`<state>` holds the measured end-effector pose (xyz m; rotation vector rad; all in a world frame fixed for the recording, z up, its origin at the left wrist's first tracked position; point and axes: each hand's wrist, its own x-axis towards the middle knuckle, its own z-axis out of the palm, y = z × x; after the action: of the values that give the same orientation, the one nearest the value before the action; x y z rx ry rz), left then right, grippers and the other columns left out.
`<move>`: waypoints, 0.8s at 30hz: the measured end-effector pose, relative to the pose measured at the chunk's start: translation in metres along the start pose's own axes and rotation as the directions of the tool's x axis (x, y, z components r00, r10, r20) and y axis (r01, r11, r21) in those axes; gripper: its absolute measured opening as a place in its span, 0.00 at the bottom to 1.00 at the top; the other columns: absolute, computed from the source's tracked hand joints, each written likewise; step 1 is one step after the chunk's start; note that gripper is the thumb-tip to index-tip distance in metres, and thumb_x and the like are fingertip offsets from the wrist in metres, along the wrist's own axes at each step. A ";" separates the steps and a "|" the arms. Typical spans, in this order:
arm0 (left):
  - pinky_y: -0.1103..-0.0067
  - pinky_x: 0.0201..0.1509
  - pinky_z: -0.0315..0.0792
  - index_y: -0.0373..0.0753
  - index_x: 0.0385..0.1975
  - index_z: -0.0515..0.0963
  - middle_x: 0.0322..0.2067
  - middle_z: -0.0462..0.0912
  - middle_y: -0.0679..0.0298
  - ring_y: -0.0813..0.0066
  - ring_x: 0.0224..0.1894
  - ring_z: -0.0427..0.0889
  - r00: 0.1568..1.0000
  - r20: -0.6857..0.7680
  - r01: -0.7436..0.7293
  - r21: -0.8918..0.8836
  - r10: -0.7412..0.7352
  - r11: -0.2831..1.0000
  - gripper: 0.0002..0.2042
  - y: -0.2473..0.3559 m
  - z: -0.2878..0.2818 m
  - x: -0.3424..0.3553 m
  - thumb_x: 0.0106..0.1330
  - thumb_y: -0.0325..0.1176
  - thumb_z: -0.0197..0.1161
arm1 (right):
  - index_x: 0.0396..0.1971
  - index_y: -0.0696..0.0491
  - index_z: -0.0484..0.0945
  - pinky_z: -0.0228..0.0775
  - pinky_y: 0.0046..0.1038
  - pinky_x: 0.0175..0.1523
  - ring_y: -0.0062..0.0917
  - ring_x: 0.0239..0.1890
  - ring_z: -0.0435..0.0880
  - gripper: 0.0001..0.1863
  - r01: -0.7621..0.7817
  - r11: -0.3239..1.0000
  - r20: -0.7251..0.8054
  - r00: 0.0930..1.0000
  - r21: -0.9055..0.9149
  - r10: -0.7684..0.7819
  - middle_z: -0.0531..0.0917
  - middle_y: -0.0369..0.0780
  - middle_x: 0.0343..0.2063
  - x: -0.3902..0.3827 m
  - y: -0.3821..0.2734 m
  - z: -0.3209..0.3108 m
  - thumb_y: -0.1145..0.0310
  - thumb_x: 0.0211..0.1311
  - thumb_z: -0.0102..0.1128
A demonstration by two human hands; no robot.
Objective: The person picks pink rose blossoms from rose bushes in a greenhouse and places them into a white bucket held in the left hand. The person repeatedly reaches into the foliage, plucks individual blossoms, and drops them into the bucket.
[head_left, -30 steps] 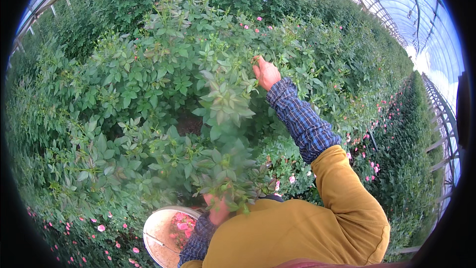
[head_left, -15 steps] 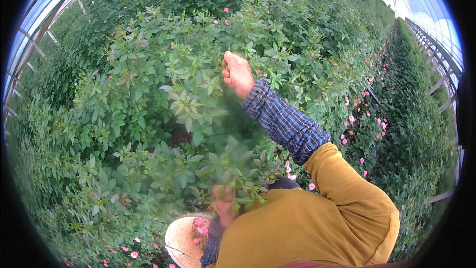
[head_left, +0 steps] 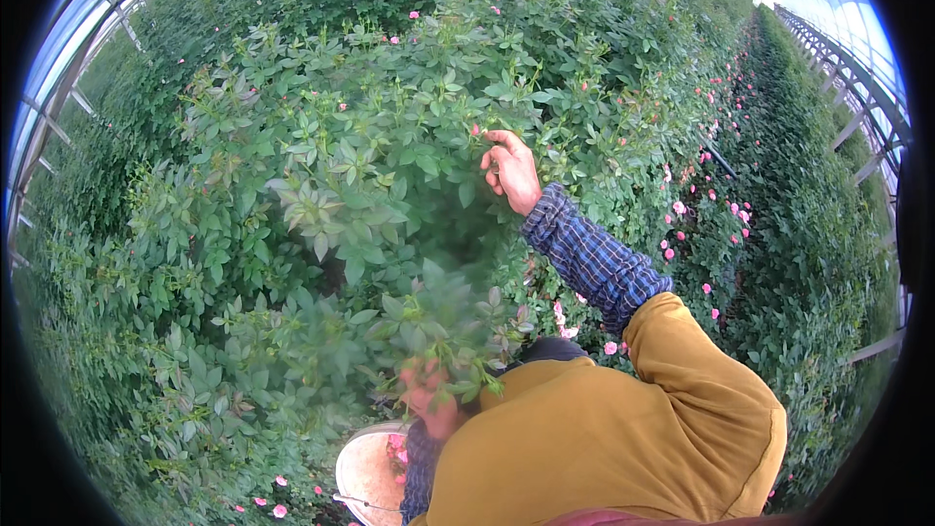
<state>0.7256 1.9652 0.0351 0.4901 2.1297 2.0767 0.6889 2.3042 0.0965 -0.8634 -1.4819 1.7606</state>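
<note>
Right hand (head_left: 511, 172): bare, back of the hand upward; index finger reaching forward, apart from the other fingers, which are curled. Thumb not clearly made out; whether anything is pinched cannot be told.

Pink bud (head_left: 475, 131): small, pointed, just beyond the right hand's index fingertip; contact uncertain.

Left hand (head_left: 430, 397): low, close to the body, blurred and partly covered by leaves; grip cannot be told.

Leafy shoots (head_left: 419, 336): green, some tinged bronze, leaflets oval and pointed; in front of and around the left hand, nearest ones out of focus.

Plaid sleeves (head_left: 599, 253): woven blue check, gathered and wrinkled; left one mostly hidden.

Mustard sweatshirt (head_left: 604, 419): smooth knit, folded at the elbow, cut off below.

Bucket (head_left: 358, 468): pale, round-rimmed, inside stained brownish, thin wire handle; right side hidden by the left arm, base out of view.

Pink blooms (head_left: 397, 453): loose, inside the bucket by its right wall, partly covered.

Rose bushes (head_left: 243, 224): dense, matte foliage around both hands; stems largely concealed.

Greenhouse frame (head_left: 862, 107): arched, with clear sheeting, bent by the lens and cropped at the dark rim.
</note>
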 end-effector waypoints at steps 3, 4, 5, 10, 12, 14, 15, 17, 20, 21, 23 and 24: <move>0.78 0.33 0.67 0.35 0.29 0.74 0.32 0.76 0.61 0.74 0.33 0.74 0.997 -0.027 0.073 -0.158 -0.078 0.985 0.03 0.005 0.004 0.000 0.58 0.26 0.57 | 0.53 0.52 0.66 0.65 0.25 0.19 0.22 0.17 0.74 0.21 0.339 0.838 0.213 0.939 -0.428 -0.271 0.77 0.38 0.24 0.041 0.005 -0.004 0.76 0.58 0.36; 0.78 0.33 0.67 0.35 0.30 0.74 0.32 0.76 0.62 0.76 0.33 0.74 0.994 -0.011 0.102 -0.247 -0.108 0.964 0.02 0.007 0.004 -0.001 0.58 0.25 0.57 | 0.55 0.54 0.63 0.72 0.34 0.30 0.36 0.23 0.79 0.22 0.475 0.557 0.243 0.864 -0.681 -0.440 0.80 0.45 0.27 0.056 0.005 0.000 0.75 0.58 0.38; 0.79 0.34 0.67 0.35 0.30 0.73 0.33 0.76 0.63 0.78 0.33 0.74 0.997 -0.011 0.072 -0.192 -0.076 0.979 0.03 0.009 0.003 -0.001 0.59 0.25 0.57 | 0.55 0.54 0.63 0.71 0.38 0.35 0.41 0.27 0.79 0.22 0.518 0.479 0.268 0.826 -0.709 -0.496 0.80 0.48 0.28 0.067 0.006 0.001 0.74 0.58 0.39; 0.80 0.36 0.67 0.35 0.33 0.73 0.35 0.76 0.65 0.78 0.35 0.74 0.993 0.036 0.116 -0.137 -0.112 0.984 0.04 0.010 -0.001 -0.006 0.60 0.25 0.58 | 0.47 0.52 0.67 0.69 0.43 0.45 0.49 0.38 0.79 0.15 0.267 0.500 0.121 0.945 -0.824 -0.304 0.80 0.53 0.33 0.096 0.014 0.011 0.64 0.61 0.45; 0.80 0.40 0.69 0.35 0.42 0.70 0.39 0.76 0.62 0.76 0.40 0.74 0.996 0.046 0.079 -0.034 -0.078 0.996 0.10 0.006 -0.002 -0.006 0.61 0.26 0.58 | 0.44 0.52 0.69 0.69 0.42 0.47 0.48 0.39 0.78 0.16 0.284 0.593 0.093 0.939 -0.754 -0.331 0.80 0.52 0.34 0.095 0.017 0.015 0.60 0.60 0.48; 0.79 0.43 0.70 0.35 0.46 0.68 0.41 0.75 0.61 0.74 0.41 0.74 0.996 0.084 0.028 -0.046 -0.024 0.999 0.14 0.003 -0.002 -0.010 0.61 0.27 0.59 | 0.43 0.53 0.70 0.68 0.41 0.47 0.47 0.41 0.78 0.18 0.317 0.594 0.116 0.929 -0.740 -0.351 0.80 0.51 0.35 0.089 0.019 0.019 0.57 0.58 0.51; 0.79 0.44 0.70 0.35 0.47 0.67 0.42 0.75 0.60 0.73 0.42 0.75 0.991 0.057 0.128 -0.065 -0.125 0.990 0.16 0.002 -0.002 -0.011 0.61 0.28 0.60 | 0.43 0.53 0.70 0.68 0.40 0.47 0.46 0.41 0.78 0.19 0.299 0.573 0.113 0.934 -0.763 -0.338 0.80 0.51 0.36 0.086 0.020 0.023 0.56 0.57 0.53; 0.77 0.45 0.70 0.35 0.50 0.65 0.42 0.75 0.60 0.72 0.42 0.75 0.985 0.058 0.169 -0.132 -0.162 0.977 0.19 0.001 -0.002 -0.012 0.60 0.29 0.61 | 0.39 0.54 0.70 0.69 0.40 0.43 0.45 0.37 0.79 0.17 0.309 0.588 0.107 0.929 -0.747 -0.354 0.80 0.50 0.32 0.078 0.018 0.029 0.57 0.58 0.53; 0.76 0.45 0.70 0.35 0.49 0.66 0.41 0.76 0.60 0.70 0.41 0.75 0.982 0.010 0.188 0.014 -0.189 0.982 0.19 -0.001 0.001 -0.009 0.58 0.30 0.62 | 0.33 0.54 0.69 0.67 0.28 0.18 0.22 0.11 0.72 0.16 0.143 0.835 0.088 0.990 -0.531 -0.113 0.74 0.40 0.16 0.058 0.012 0.041 0.55 0.64 0.47; 0.76 0.44 0.70 0.35 0.47 0.68 0.40 0.76 0.60 0.70 0.39 0.75 0.985 -0.024 0.172 0.079 -0.171 0.982 0.17 -0.002 0.003 -0.007 0.58 0.30 0.60 | 0.32 0.54 0.68 0.63 0.24 0.16 0.20 0.11 0.70 0.16 0.030 0.914 0.065 0.998 -0.405 -0.004 0.73 0.38 0.15 0.049 0.008 0.043 0.54 0.65 0.45; 0.75 0.41 0.69 0.35 0.40 0.73 0.36 0.77 0.61 0.69 0.35 0.75 0.999 -0.023 -0.041 0.265 0.048 0.963 0.11 -0.004 0.006 -0.003 0.58 0.28 0.56 | 0.32 0.53 0.68 0.57 0.19 0.13 0.17 0.11 0.68 0.18 -0.183 0.976 0.114 0.974 -0.120 0.197 0.72 0.35 0.15 0.025 -0.002 0.045 0.52 0.67 0.42; 0.75 0.40 0.69 0.35 0.38 0.75 0.34 0.77 0.62 0.69 0.34 0.75 0.988 -0.018 -0.135 0.343 0.151 0.930 0.10 -0.004 0.007 -0.002 0.57 0.27 0.54 | 0.32 0.53 0.68 0.54 0.17 0.13 0.16 0.11 0.67 0.19 -0.213 0.976 0.172 0.964 0.047 0.202 0.72 0.34 0.15 0.012 -0.008 0.044 0.51 0.68 0.41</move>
<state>0.7290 1.9709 0.0302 0.6619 2.5669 1.8000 0.6464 2.2913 0.1094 -0.8825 -1.4736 2.0680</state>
